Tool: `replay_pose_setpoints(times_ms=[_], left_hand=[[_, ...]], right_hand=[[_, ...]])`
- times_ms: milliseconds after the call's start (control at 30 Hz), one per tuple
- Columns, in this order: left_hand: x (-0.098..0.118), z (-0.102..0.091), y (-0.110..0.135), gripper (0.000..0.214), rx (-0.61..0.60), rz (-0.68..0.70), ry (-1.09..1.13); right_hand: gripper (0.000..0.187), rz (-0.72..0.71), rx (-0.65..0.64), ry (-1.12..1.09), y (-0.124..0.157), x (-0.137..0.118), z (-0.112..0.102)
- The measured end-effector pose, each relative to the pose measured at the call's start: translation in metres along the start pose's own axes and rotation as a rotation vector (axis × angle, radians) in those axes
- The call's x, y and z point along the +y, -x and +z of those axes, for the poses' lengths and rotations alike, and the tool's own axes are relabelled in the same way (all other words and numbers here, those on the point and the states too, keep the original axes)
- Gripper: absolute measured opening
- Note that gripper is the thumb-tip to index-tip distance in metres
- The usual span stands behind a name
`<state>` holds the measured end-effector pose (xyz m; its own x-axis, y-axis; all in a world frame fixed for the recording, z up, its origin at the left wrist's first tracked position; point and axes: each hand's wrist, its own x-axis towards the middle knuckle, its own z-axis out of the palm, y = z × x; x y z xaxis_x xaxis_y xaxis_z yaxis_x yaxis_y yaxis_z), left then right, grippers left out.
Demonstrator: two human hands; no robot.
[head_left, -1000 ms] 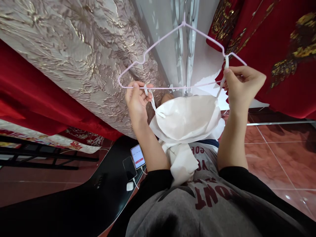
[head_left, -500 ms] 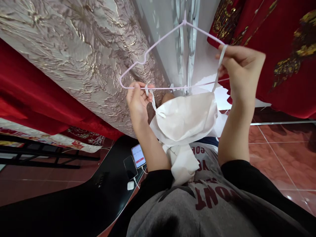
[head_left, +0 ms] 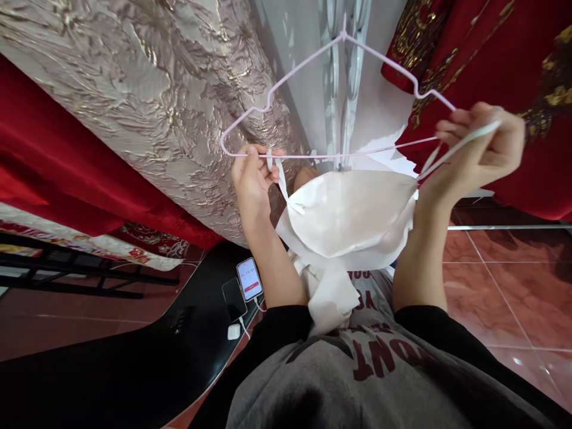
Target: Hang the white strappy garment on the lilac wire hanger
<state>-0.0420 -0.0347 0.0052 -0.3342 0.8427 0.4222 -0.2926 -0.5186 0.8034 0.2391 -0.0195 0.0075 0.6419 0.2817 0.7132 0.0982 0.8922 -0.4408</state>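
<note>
A pale pink clothes hanger (head_left: 308, 62) is held up in front of me with its hook end pointing away. My left hand (head_left: 251, 187) is closed on its lower bar near the left corner, where a white strap (head_left: 282, 179) loops over the bar. The strap joins a white cloth garment (head_left: 353, 214) hanging below, its top edge spread open. My right hand (head_left: 487, 149) is closed at the hanger's right end, which its fingers hide. A second white strap is stretched taut across this hand, running down to the garment's right side.
Textured pinkish-beige fabric (head_left: 156, 107) hangs at left, red gold-patterned fabric (head_left: 482, 89) at right. A shiny metal stand (head_left: 342, 89) is behind the hanger. Two phones, one with a lit screen (head_left: 249, 279), and a small white case (head_left: 233, 332) lie on a black surface (head_left: 134, 357).
My right hand has moved right and slightly down, pulling its strap outward to the hanger's right end. The garment's top edge is stretched wider. My left hand has hardly moved.
</note>
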Motion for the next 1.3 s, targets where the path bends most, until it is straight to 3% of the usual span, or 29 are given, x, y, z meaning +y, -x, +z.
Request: replay_pose_setpoints(times_ms=[33, 167, 200, 267, 333, 433, 500, 567, 700, 800, 1000, 1133, 1200, 1300], left_hand=[[0.000, 0.000, 0.001, 0.028, -0.011, -0.006, 0.008], [0.001, -0.006, 0.002, 0.029, -0.063, 0.000, -0.014], [0.001, -0.010, 0.001, 0.029, -0.071, -0.002, -0.048], [0.002, -0.020, -0.001, 0.024, -0.034, 0.008, -0.108], [0.003, -0.031, -0.005, 0.016, 0.081, 0.094, -0.121], [0.005, -0.043, -0.011, 0.035, 0.267, 0.386, -0.127], [0.005, -0.044, -0.014, 0.036, 0.315, 0.583, -0.152], [0.008, -0.039, -0.017, 0.037, 0.279, 0.664, -0.163], [0.019, -0.014, -0.024, 0.055, -0.066, 0.533, -0.224], [0.031, 0.002, -0.036, 0.041, -0.214, 0.485, -0.370], [0.036, 0.010, -0.049, 0.027, -0.107, 0.468, -0.384], [0.010, 0.006, -0.031, 0.007, 0.183, 0.278, -0.167], [-0.003, 0.005, -0.020, 0.023, 0.236, 0.120, -0.018], [-0.013, 0.004, -0.011, 0.051, 0.118, 0.023, 0.122]], right_hand=[[0.019, 0.012, -0.095, 0.014, 0.004, -0.006, 0.008], [0.029, 0.183, -0.779, 0.232, 0.016, -0.014, 0.030], [0.032, 0.198, -0.888, 0.275, 0.018, -0.012, 0.030], [0.035, 0.186, -0.969, 0.338, 0.019, -0.009, 0.027], [0.034, 0.150, -0.928, 0.378, 0.017, -0.005, 0.021], [0.033, 0.119, -0.814, 0.427, 0.011, -0.003, 0.012], [0.032, 0.106, -0.763, 0.434, 0.008, -0.003, 0.008], [0.030, 0.087, -0.739, 0.428, 0.008, -0.003, 0.006], [0.028, 0.089, -0.754, 0.430, 0.012, -0.003, 0.008], [0.030, 0.108, -0.768, 0.424, 0.013, -0.004, 0.009], [0.022, 0.087, -0.814, 0.378, 0.010, -0.009, 0.008], [0.015, 0.101, -0.816, 0.367, 0.013, -0.010, 0.008], [0.013, 0.118, -0.815, 0.353, 0.016, -0.010, 0.011], [0.010, 0.166, -0.737, 0.309, 0.019, -0.008, 0.014]])
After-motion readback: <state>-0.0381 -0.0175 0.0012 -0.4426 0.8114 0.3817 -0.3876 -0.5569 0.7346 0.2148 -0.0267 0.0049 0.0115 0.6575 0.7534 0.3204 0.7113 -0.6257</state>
